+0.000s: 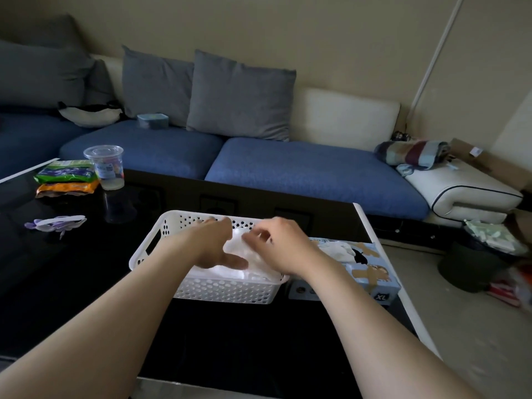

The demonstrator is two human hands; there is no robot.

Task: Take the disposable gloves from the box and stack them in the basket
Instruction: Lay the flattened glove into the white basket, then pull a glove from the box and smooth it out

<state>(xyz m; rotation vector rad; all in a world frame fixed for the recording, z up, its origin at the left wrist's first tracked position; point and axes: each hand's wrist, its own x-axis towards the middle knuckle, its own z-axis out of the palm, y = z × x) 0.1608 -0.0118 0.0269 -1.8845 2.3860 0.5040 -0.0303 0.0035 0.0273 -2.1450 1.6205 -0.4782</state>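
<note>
A white perforated basket point(224, 292) stands on the black glass table point(230, 341) and holds a pile of thin translucent disposable gloves point(239, 250). Both my hands are over the basket. My left hand point(213, 243) lies flat on the pile, its fingers stretched toward the far wall and its thumb out. My right hand point(277, 243) has curled fingers and pinches the top glove near its middle. The pale blue glove box point(374, 272), marked XL, lies just right of the basket, with a white glove point(341, 250) sticking out of its opening.
At the table's far left stand a clear plastic cup point(105, 165), green and orange snack packets point(67, 180) and a purple-white item point(57, 223). A blue sofa point(302, 168) runs behind the table. A dark bin point(475, 263) stands on the floor at right.
</note>
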